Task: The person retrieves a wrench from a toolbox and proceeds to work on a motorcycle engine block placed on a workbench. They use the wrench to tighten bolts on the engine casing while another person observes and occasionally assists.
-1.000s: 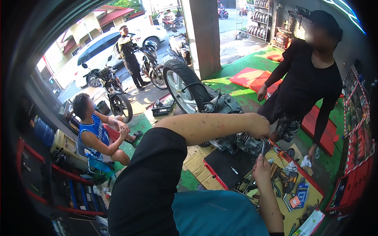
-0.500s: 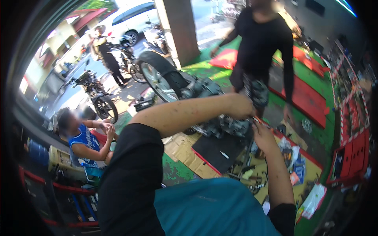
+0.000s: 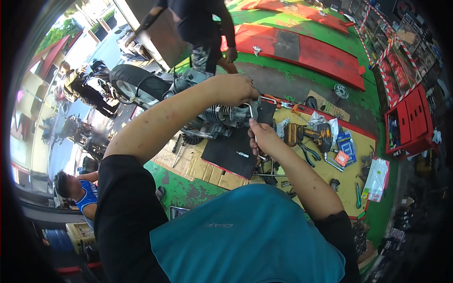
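A scooter engine with its rear tyre attached lies in front of me. My left hand is curled over the cylinder end, fingers closed; what they grip is hidden. Just below it, my right hand grips a silver bent-handled wrench, thumb along the shaft, its upper part against the engine. Under and beside the engine is a black mat with a small white-and-metal piece on it. Right of my hands are a yellow cordless drill, pliers and other tools.
A person in black stands beyond the engine; another in blue sits at left; a third stands by motorbikes outside. Red ramps, cardboard, a red tool cabinet and display shelves surround me.
My view has swung down and rightward. Both hands stay at the cylinder end with the wrench. The person in black has moved left across the far side of the engine.
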A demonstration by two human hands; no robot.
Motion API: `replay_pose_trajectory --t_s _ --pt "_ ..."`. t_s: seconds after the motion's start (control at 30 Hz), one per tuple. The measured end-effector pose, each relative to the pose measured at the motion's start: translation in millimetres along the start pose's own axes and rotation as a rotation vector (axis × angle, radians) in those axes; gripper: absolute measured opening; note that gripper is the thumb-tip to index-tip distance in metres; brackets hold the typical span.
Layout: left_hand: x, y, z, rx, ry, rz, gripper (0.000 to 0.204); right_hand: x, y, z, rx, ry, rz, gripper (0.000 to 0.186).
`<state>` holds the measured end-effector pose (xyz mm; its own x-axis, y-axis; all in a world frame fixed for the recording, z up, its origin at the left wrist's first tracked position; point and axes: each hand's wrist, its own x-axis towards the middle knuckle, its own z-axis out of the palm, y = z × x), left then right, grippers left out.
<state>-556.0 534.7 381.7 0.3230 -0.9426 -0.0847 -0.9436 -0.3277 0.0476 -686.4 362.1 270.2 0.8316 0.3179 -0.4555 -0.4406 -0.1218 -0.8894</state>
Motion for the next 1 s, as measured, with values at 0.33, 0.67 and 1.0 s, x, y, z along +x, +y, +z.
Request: replay_pose_trajectory --t_s 0.33,0.67,1.0 --pt "-0.7 0.9 -3.7 -0.003 -0.081 -0.070 0.024 -35.3 -29.9 18.9 0.701 -0.377 0.105 0.036" --pt "-4.5 4.4 -12.8 -0.046 -0.110 -0.086 0.023 -31.6 -34.2 34.6 0.556 -0.230 0.082 0.035" --pt "4.1 -14.0 -0.5 -0.076 -0.081 0.022 0.020 -31.1 -16.3 17.6 0.701 -0.227 0.012 0.026"
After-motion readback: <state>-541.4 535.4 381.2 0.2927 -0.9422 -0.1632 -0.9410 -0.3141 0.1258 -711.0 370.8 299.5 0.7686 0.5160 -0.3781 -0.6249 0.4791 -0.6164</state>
